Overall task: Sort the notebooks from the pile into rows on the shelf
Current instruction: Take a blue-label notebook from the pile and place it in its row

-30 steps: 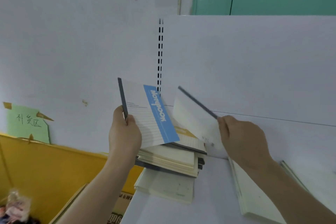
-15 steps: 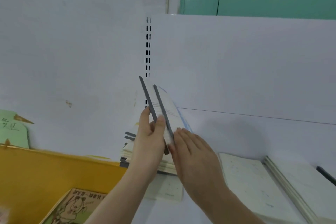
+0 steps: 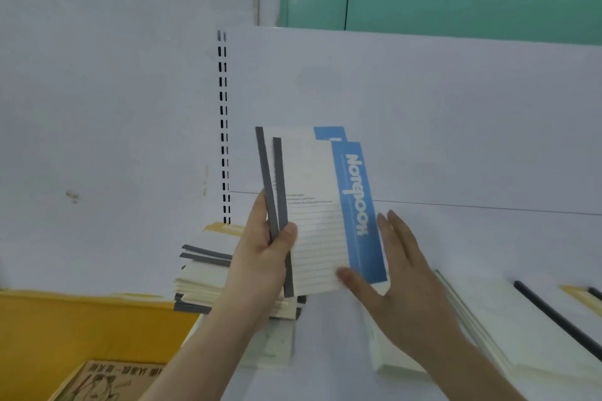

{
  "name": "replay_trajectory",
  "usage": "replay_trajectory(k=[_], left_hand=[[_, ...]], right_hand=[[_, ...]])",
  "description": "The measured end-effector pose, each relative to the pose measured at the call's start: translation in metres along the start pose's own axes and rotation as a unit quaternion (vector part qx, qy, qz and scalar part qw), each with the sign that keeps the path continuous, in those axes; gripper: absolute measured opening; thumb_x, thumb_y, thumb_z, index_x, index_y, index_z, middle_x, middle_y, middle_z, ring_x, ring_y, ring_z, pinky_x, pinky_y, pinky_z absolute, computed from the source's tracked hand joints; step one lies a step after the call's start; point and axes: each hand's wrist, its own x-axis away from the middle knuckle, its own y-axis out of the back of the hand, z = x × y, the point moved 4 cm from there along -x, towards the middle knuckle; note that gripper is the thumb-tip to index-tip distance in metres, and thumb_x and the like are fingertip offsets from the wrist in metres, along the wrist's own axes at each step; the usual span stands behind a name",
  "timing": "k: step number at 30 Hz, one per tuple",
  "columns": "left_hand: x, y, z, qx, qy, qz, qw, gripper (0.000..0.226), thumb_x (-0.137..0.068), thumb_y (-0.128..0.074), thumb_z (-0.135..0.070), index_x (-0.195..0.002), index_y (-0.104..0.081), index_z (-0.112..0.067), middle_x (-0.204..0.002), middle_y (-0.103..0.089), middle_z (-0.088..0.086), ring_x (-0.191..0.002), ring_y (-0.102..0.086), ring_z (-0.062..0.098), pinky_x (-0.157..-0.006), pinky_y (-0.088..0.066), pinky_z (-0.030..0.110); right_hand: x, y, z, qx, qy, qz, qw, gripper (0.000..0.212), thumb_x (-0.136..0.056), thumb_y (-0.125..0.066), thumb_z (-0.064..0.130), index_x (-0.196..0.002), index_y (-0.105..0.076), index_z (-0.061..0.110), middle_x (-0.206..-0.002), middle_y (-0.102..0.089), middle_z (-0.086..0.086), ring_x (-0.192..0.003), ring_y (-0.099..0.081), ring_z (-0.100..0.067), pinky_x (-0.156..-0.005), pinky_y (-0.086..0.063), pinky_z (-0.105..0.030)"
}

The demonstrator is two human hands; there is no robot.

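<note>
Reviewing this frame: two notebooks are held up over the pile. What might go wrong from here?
1. The left hand pinches the two white notebooks with blue bands and grey spines near their spines only, and they sit offset, so one might slip out.
2. The open right hand touches their lower corner with its thumb; a push may skew them further.
3. The uneven stack of cream notebooks below could be knocked askew.

Held notebooks: matt paper covers, white ruled face, blue printed band, grey cloth-like spine strips. Pile at shelf left edge: cream paper page blocks. Shelf looks smooth, matt, painted white. Box: brown printed cardboard.
</note>
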Motion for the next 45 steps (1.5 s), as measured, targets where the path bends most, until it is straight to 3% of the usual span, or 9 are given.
replay_trajectory(k=[5, 11, 18, 25, 30, 35, 39, 42, 45], left_hand=[[0.006, -0.030, 0.010, 0.010, -0.004, 0.088, 0.996, 0.064, -0.106, -0.039, -0.003, -0.148, -0.031, -0.050, -0.143, -0.056, -0.010, -0.134, -0.051, 0.016, -0.111, -0.039, 0.051], [0.018, -0.071, 0.017, -0.053, -0.026, 0.067, 0.996, 0.051, -0.107, -0.040, -0.023, -0.145, -0.030, -0.055, -0.138, -0.053, -0.028, -0.129, -0.049, 0.001, -0.112, -0.039, 0.041], [0.043, -0.127, 0.009, -0.086, -0.051, 0.097, 0.990, 0.033, -0.106, -0.040, -0.023, -0.135, -0.042, -0.038, -0.109, -0.061, -0.027, -0.092, -0.052, -0.023, -0.071, -0.038, -0.001], [0.081, -0.194, 0.028, -0.059, -0.017, 0.117, 0.991, 0.045, -0.103, -0.048, -0.028, -0.140, -0.044, -0.052, -0.100, -0.067, -0.028, -0.089, -0.059, -0.014, -0.072, -0.044, 0.003], [0.110, -0.270, 0.026, -0.054, -0.014, 0.153, 0.987, 0.036, -0.105, -0.042, -0.031, -0.139, -0.050, -0.042, -0.095, -0.063, -0.030, -0.084, -0.054, -0.023, -0.062, -0.037, -0.002], [0.144, -0.366, 0.024, -0.169, -0.032, 0.262, 0.950, 0.057, -0.106, -0.036, -0.031, -0.158, -0.013, -0.034, -0.089, -0.058, -0.012, -0.068, -0.055, 0.001, -0.053, -0.040, 0.012], [0.158, -0.432, 0.020, -0.252, -0.075, 0.242, 0.934, 0.061, -0.102, -0.046, -0.041, -0.156, -0.020, -0.029, -0.110, -0.055, -0.004, -0.086, -0.050, 0.010, -0.074, -0.043, 0.027], [0.168, -0.473, 0.023, -0.262, -0.074, 0.228, 0.935, 0.069, -0.100, -0.049, -0.043, -0.157, -0.012, -0.029, -0.116, -0.054, -0.012, -0.099, -0.057, 0.013, -0.085, -0.049, 0.030], [0.172, -0.505, 0.031, -0.327, -0.111, 0.256, 0.903, 0.072, -0.098, -0.048, -0.052, -0.156, -0.013, -0.027, -0.135, -0.054, -0.006, -0.116, -0.053, 0.015, -0.095, -0.046, 0.030]], right_hand=[[0.012, 0.021, -0.016, -0.058, -0.019, 0.087, 0.994, 0.105, -0.068, -0.059, 0.075, -0.143, 0.011, 0.055, -0.146, 0.004, 0.038, -0.122, -0.019, 0.017, -0.099, -0.025, -0.007], [0.045, 0.037, -0.038, 0.053, -0.029, 0.116, 0.991, 0.115, -0.079, -0.065, 0.063, -0.141, 0.030, 0.045, -0.151, 0.028, 0.023, -0.138, -0.025, -0.005, -0.103, -0.037, -0.020], [0.085, 0.089, -0.063, 0.099, -0.105, 0.033, 0.989, 0.104, -0.077, -0.073, 0.056, -0.152, -0.002, 0.040, -0.142, -0.011, 0.017, -0.113, -0.042, -0.004, -0.094, -0.047, -0.023], [0.147, 0.133, -0.088, 0.191, -0.171, 0.027, 0.966, 0.090, -0.085, -0.063, 0.057, -0.153, -0.009, 0.036, -0.156, -0.005, 0.013, -0.121, -0.044, -0.006, -0.093, -0.047, -0.024], [0.186, 0.183, -0.126, 0.235, -0.230, 0.021, 0.944, 0.077, -0.092, -0.056, 0.052, -0.153, -0.012, 0.034, -0.161, 0.000, 0.012, -0.130, -0.043, -0.010, -0.097, -0.048, -0.028], [0.221, 0.242, -0.191, 0.270, -0.259, 0.004, 0.927, 0.075, -0.090, -0.060, 0.051, -0.153, -0.024, 0.028, -0.162, -0.014, 0.006, -0.122, -0.054, -0.016, -0.089, -0.053, -0.031], [0.242, 0.292, -0.255, 0.317, -0.227, -0.009, 0.921, 0.075, -0.077, -0.073, 0.052, -0.138, -0.049, 0.017, -0.142, -0.050, -0.008, -0.115, -0.059, -0.027, -0.089, -0.054, -0.039], [0.244, 0.317, -0.299, 0.349, -0.197, 0.008, 0.916, 0.075, -0.075, -0.071, 0.058, -0.135, -0.053, 0.017, -0.136, -0.055, -0.007, -0.125, -0.051, -0.030, -0.103, -0.038, -0.040], [0.240, 0.333, -0.338, 0.359, -0.174, 0.021, 0.917, 0.075, -0.074, -0.073, 0.058, -0.132, -0.057, 0.014, -0.133, -0.057, -0.007, -0.126, -0.051, -0.031, -0.104, -0.039, -0.042]])
